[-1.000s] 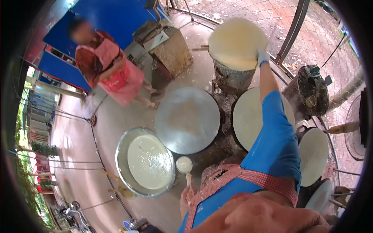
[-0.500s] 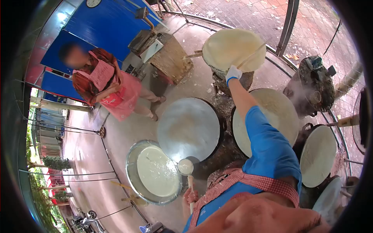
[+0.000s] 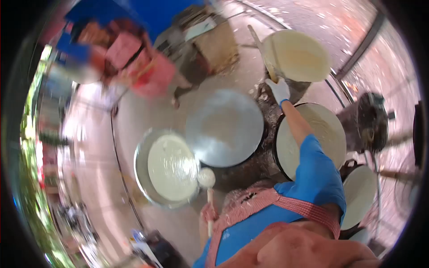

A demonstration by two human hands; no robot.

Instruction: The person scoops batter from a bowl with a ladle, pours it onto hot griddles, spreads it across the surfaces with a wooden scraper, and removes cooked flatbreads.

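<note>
My right hand (image 3: 279,90), in a white glove, is stretched out and grips a thin stick (image 3: 261,49) at the near-left edge of the far round pan (image 3: 296,54), which carries a pale sheet of batter. My left hand (image 3: 207,213) is low beside my apron and holds the handle of a ladle (image 3: 206,177) full of white batter. The ladle's cup hangs at the right rim of a large metal basin of batter (image 3: 166,168). An empty grey round griddle (image 3: 225,126) lies between basin and far pan.
Another pale sheet covers the griddle (image 3: 328,129) under my right arm; a further one (image 3: 361,193) sits at right. A dark steaming pot (image 3: 368,120) stands beyond. A person in a pink apron (image 3: 138,60) stands blurred at upper left beside a wooden block (image 3: 219,44).
The view has swung and blurred. My right hand has drawn back from the far pan's surface to its near-left edge. The ladle stays by the basin's rim.
</note>
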